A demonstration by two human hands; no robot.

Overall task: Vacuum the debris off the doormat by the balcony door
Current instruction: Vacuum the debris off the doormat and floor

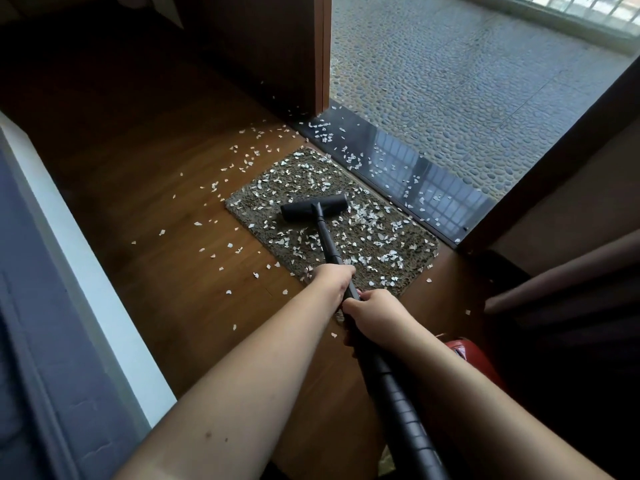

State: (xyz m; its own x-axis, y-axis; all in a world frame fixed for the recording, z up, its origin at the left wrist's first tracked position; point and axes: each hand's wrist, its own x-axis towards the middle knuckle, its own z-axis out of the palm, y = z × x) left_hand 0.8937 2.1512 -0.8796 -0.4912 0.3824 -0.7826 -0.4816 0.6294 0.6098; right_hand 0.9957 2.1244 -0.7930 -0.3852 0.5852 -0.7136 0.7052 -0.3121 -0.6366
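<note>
Left hand (334,277) and right hand (375,315) grasping black vacuum wand (327,240), floor head (313,207) on debris-strewn doormat (408,251)

Coarse, rough-pile doormat (391,244); smooth wooden floor (156,188); glossy dark threshold (398,150); matt black vacuum head (313,206); pebbled balcony floor (467,81).

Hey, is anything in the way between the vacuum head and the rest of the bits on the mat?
Nothing visible. The vacuum head already rests on the doormat, with white debris scattered around it and no other object on the mat.
</note>
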